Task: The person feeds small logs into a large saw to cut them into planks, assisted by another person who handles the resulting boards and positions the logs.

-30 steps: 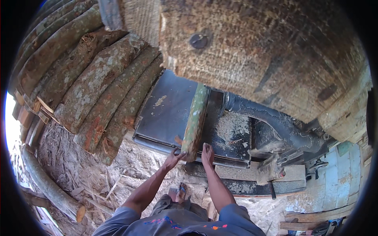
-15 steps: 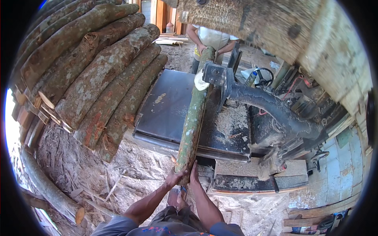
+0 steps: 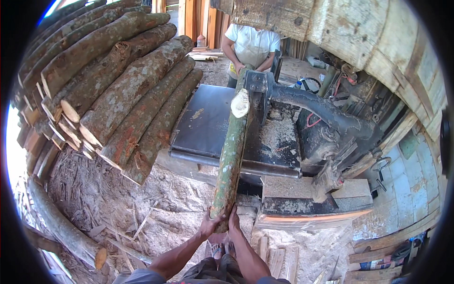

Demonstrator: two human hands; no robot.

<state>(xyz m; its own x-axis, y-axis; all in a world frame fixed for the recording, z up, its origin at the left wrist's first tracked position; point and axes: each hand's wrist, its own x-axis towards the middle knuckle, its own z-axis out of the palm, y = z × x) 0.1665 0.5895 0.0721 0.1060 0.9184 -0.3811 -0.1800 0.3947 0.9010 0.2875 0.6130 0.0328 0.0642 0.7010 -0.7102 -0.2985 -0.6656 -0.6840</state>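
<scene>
A long bark-covered log (image 3: 230,151) lies across the dark metal saw table (image 3: 198,128), its near end jutting past the front edge. My left hand (image 3: 210,224) grips the near end from the left. On the other side of that end, my right hand (image 3: 234,220) is pressed against the log, fingers partly hidden. A pale, bare oval cut (image 3: 240,103) shows on the bark, beside the saw's dark metal guide arm (image 3: 307,97). At the far end a co-worker in a white shirt (image 3: 255,45) holds the log with both hands.
Several logs (image 3: 137,90) are stacked at the left. A curved log (image 3: 66,225) lies on the sawdust-covered ground. To the right stand the saw's machinery (image 3: 326,137) and a sawdust-covered ledge (image 3: 288,189). Weathered boards (image 3: 350,28) hang overhead, close to the saw.
The log has slid toward me, and its pale cut now sits nearer than the guide arm's head. My hands have stayed on its near end. The view has tilted up, showing more of the co-worker.
</scene>
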